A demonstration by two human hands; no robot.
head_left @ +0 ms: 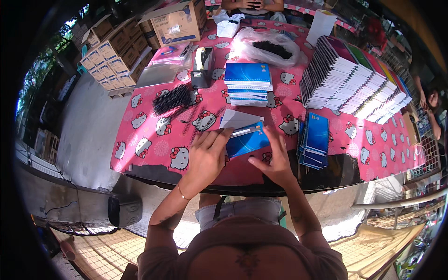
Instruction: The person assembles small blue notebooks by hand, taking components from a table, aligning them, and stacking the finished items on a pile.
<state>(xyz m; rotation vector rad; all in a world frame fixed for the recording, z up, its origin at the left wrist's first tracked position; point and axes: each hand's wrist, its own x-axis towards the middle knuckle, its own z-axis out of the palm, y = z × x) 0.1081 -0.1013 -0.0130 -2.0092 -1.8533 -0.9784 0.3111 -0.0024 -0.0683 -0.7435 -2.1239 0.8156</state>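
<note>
at the left, a tangled bundle of black, springy coils [171,100] lies on the slick pink printed tablecloth [128,133], beside a hard-edged tape dispenser [202,70]. my left hand [210,151] bends its fingers over the left side of a glossy blue booklet [247,142] right in front of me; its thumb is hidden, so i cannot tell whether it pinches. behind, a squared blue stack [247,84] of smooth covers and white pages seems left to do. my right hand [276,161] is spread wide by the booklet's right edge. further right, the small blue notebooks [315,137] and tall ridged notebook piles [347,77] look already coil-bound.
</note>
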